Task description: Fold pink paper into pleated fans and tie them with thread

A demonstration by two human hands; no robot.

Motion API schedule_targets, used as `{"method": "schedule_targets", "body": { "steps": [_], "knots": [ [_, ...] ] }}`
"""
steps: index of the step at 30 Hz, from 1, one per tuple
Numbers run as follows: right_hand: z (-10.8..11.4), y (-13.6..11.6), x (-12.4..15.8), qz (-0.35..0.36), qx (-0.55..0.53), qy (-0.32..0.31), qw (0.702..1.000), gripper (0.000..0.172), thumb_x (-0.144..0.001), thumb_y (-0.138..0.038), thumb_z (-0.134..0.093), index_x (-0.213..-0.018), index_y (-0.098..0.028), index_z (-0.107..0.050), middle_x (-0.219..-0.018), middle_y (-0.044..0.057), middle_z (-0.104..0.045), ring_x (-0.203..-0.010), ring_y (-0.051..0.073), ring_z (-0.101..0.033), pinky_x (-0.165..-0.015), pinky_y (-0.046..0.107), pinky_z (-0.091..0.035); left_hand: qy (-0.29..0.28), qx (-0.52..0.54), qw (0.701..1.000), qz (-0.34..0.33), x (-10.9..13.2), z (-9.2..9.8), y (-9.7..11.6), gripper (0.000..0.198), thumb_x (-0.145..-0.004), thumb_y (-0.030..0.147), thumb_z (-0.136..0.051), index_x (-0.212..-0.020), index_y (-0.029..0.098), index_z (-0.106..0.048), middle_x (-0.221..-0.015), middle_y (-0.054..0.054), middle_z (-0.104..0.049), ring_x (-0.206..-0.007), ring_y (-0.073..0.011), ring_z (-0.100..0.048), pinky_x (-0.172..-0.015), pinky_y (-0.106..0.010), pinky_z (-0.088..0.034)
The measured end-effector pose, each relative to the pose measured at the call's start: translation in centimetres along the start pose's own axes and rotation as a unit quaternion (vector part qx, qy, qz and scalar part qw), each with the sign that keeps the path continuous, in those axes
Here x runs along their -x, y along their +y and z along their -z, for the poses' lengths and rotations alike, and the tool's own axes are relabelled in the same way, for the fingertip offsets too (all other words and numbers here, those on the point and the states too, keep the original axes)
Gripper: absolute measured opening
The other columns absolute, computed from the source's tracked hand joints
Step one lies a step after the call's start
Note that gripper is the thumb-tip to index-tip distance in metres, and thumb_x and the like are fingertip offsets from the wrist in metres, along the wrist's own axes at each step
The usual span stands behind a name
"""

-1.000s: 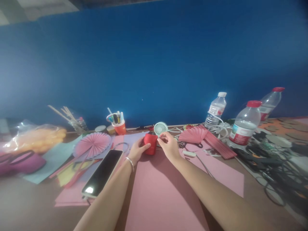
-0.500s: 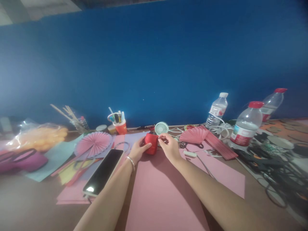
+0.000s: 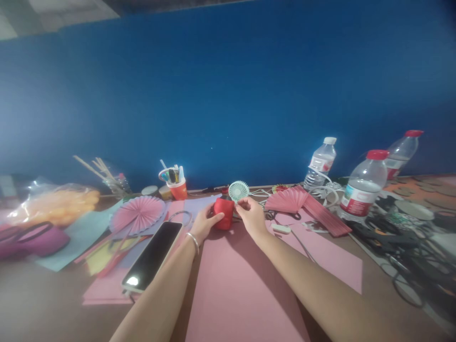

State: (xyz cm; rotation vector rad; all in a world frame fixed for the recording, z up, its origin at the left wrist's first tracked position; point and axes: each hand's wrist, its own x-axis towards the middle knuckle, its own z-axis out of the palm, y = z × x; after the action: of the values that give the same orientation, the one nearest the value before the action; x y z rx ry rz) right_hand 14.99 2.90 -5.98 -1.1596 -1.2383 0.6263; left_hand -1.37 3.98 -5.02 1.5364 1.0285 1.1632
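While left hand [image 3: 204, 222] grips small red, round-cornered object [image 3: 224, 209], right hand [image 3: 252, 218] curls beside it, grip unclear

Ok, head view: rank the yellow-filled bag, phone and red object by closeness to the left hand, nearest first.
1. Red object: held in the left hand.
2. Phone: lying left of that hand.
3. Yellow-filled bag: far left.
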Motion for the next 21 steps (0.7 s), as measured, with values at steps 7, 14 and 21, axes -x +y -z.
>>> {"method": "schedule_targets", "body": {
  "steps": [7, 14, 21],
  "knots": [
    [-0.4, 0.5, 0.0, -0.036, -0.023, 0.006, 0.999, 0.019, -0.067, -0.034, -0.055, -0.077, -0.017, -0.054, -0.064, 0.002, -0.064, -0.056, 0.017, -0.06, -0.052, 0.026, -0.046, 0.005, -0.005, 1.0, 0.0, 0.0, -0.1, 0.0, 0.053, -0.064, 0.035, -0.068, -0.111, 0.014, -0.055, -0.109, -0.01, -0.061, -0.103, -0.0266, -0.054, -0.089, -0.036, -0.04],
    [0.1, -1.0, 0.3, -0.009, 0.01, 0.008, 1.0, 0.018, -0.067, -0.028, -0.054, -0.082, -0.02, -0.048, -0.06, -0.002, -0.061, -0.057, 0.017, -0.059, -0.061, 0.028, -0.044, 0.01, -0.011, 1.0, -0.004, 0.1, -0.3, 0.2, 0.055, -0.063, 0.034, -0.068, -0.112, 0.015, -0.054, -0.106, -0.009, -0.062, -0.1, -0.0251, -0.055, -0.088, -0.036, -0.041],
    [0.3, -1.1, 0.3, 0.008, 0.058, 0.011, 0.998, 0.012, -0.066, -0.025, -0.052, -0.077, -0.021, -0.048, -0.06, -0.004, -0.056, -0.058, 0.016, -0.055, -0.06, 0.027, -0.041, 0.01, -0.013, 1.0, -0.012, 0.2, -0.5, 0.4, 0.053, -0.061, 0.034, -0.069, -0.11, 0.016, -0.055, -0.103, -0.008, -0.063, -0.098, -0.0251, -0.056, -0.088, -0.037, -0.04]
  ]
}}
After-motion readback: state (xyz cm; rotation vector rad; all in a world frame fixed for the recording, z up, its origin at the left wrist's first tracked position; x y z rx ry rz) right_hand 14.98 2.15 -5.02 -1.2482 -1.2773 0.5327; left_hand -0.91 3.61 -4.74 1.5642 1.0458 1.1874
